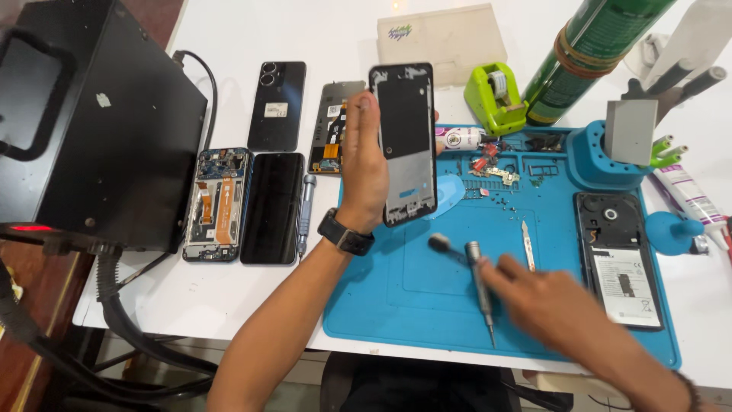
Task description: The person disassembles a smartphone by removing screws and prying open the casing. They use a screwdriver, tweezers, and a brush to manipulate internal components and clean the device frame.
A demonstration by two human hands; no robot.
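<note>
My left hand point(363, 168) holds a black phone frame point(405, 141) upright above the left edge of the blue work mat point(427, 297), fingers wrapped around its left side. A black watch sits on that wrist. My right hand point(553, 305), blurred, rests low over the mat beside a grey precision screwdriver point(480, 286) that lies on the mat, its fingers touching or nearly touching the shaft. A small dark brush head point(440, 244) lies just left of the screwdriver. An opened phone with its battery showing point(619, 259) lies on the mat's right side.
A large black box point(107, 114) stands at the left. Several phones and opened phone bodies point(244, 202) lie on the white table. At the back are a green tape dispenser point(496, 95), a green spray can point(587, 53) and a blue tool holder point(610, 152). Small parts point(496, 172) lie on the mat's top.
</note>
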